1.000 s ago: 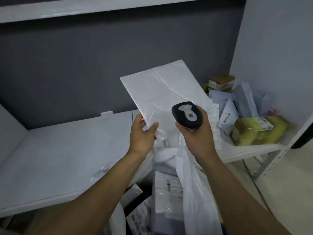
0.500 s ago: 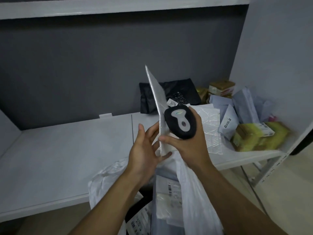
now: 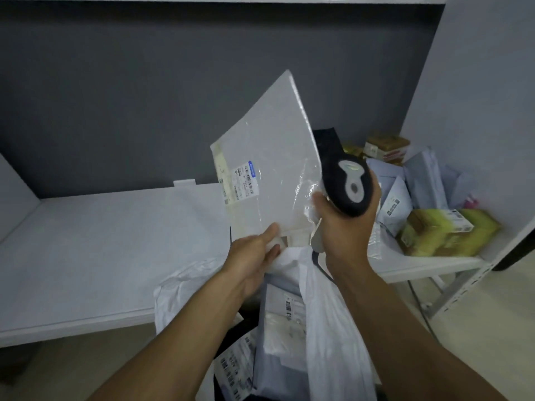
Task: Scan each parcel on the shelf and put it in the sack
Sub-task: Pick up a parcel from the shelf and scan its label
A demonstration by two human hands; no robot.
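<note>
A parcel depot — labelled parcels (image 3: 443, 233) heaped on a white shelf (image 3: 101, 241), sack (image 3: 333, 328) below.

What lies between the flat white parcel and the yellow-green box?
In the head view, the right hand gripping the scanner separates the flat white parcel from the yellow-green box; pale mailers lie behind.

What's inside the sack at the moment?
The sack holds a pale parcel with a barcode label and another labelled parcel lower left. Whatever lies deeper is hidden by them and the sack's wall.

Parcel label (image 3: 241, 180) print illegible
</note>
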